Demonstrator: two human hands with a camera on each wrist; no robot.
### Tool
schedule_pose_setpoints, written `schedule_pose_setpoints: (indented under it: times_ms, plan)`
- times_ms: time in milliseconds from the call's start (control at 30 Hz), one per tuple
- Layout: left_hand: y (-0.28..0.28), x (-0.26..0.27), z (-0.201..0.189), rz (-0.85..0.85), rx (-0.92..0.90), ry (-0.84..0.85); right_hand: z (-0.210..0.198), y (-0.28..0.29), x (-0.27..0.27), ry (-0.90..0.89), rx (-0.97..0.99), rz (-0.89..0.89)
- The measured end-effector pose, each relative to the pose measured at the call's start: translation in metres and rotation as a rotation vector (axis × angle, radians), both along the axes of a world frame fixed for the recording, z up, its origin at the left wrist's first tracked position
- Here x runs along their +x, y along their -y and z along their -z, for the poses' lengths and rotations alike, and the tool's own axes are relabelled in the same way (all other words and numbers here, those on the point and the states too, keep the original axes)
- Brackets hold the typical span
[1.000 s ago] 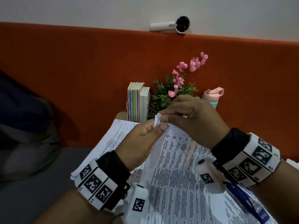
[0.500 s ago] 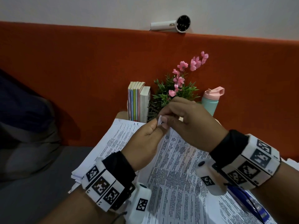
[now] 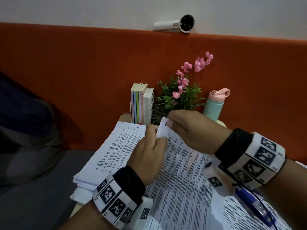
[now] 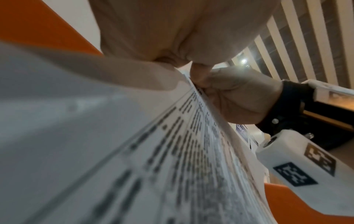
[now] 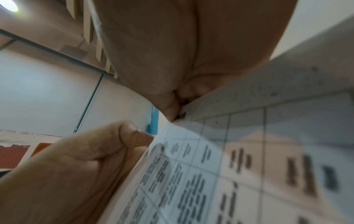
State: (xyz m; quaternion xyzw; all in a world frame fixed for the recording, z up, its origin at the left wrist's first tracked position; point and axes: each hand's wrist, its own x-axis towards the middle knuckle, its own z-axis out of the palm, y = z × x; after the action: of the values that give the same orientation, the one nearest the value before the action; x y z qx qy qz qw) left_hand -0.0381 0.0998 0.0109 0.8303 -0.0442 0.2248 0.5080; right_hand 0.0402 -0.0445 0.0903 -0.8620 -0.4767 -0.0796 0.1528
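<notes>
A printed sheet (image 3: 181, 180) with tables of text lies on top of a paper stack, and its far corner (image 3: 163, 130) is bent upward. My left hand (image 3: 157, 133) pinches that corner from the left, lower down. My right hand (image 3: 168, 121) pinches its tip from the right, beside a small dark mark. In the left wrist view the sheet (image 4: 134, 151) fills the frame, with my right hand (image 4: 229, 97) gripping its edge. The right wrist view shows my right hand (image 5: 172, 112) on the sheet (image 5: 210, 166) and my left hand (image 5: 130, 136) below it.
A thick stack of printed papers (image 3: 109, 155) spreads to the left. Upright books (image 3: 141, 103), a pink-flowered plant (image 3: 179, 97) and a teal bottle (image 3: 214, 105) stand behind, against an orange backrest (image 3: 83, 72). A white handheld fan (image 3: 174, 25) lies on top. A blue object (image 3: 254, 203) lies at the lower right.
The corner of the sheet now stands up farther between my hands. My left hand has turned and taken a lower hold on it, while my right hand keeps pinching the tip.
</notes>
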Motion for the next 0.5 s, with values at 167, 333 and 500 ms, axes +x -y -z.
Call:
schedule_pose_setpoints:
  times_ms: [167,333,500]
  plan:
    - [-0.004,-0.003,0.003,-0.02,0.07,-0.075,0.001,-0.003,-0.007,-0.013,0.043,0.01]
    - [-0.013,-0.001,0.001,-0.051,0.154,-0.165,-0.015,0.039,0.007,-0.369,0.366,0.207]
    - [-0.025,0.004,-0.001,-0.075,0.177,-0.236,0.022,0.121,0.037,-0.648,0.121,0.752]
